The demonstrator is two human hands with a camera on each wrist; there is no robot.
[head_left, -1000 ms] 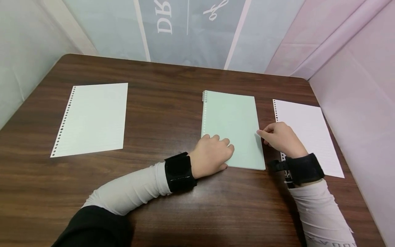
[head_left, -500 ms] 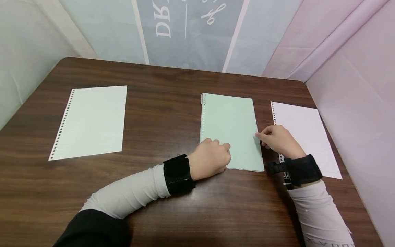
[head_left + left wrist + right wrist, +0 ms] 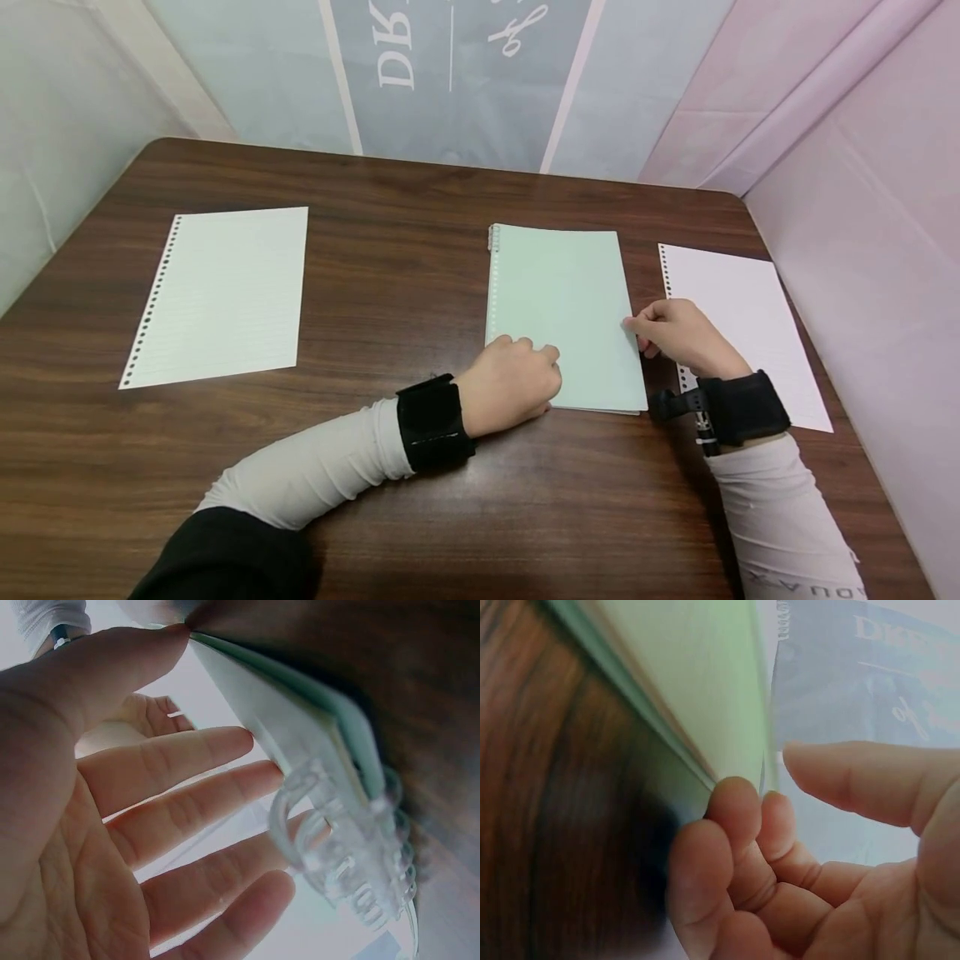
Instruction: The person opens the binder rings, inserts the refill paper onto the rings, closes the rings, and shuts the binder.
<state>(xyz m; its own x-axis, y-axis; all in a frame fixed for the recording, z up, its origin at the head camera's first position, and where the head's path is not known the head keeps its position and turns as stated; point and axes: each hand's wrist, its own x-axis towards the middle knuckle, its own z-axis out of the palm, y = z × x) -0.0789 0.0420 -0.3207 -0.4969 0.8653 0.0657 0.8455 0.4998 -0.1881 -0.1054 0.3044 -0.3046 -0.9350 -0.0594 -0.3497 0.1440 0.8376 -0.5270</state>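
Note:
A pale green ring-bound notebook (image 3: 558,283) lies on the brown table, its clear rings (image 3: 300,817) along the left side. My left hand (image 3: 510,385) rests on its lower left part; in the left wrist view the fingers are spread with tips on the cover and the thumb is at the edge. At the right edge, my right hand (image 3: 682,333) holds the notebook's front cover (image 3: 705,675), thumb above and curled fingertips below. That cover stands slightly raised, with the pages and back cover under it in the right wrist view.
One loose lined sheet (image 3: 217,292) with punched holes lies at the left of the table (image 3: 390,250). Another sheet (image 3: 735,308) lies at the right, partly beneath my right hand and wrist. Fabric hangings (image 3: 465,117) stand behind and beside the table.
The right edge of the cover has risen a little, and my right hand has shifted slightly right with it. My left hand's fingers drew in a little earlier, then stayed put.

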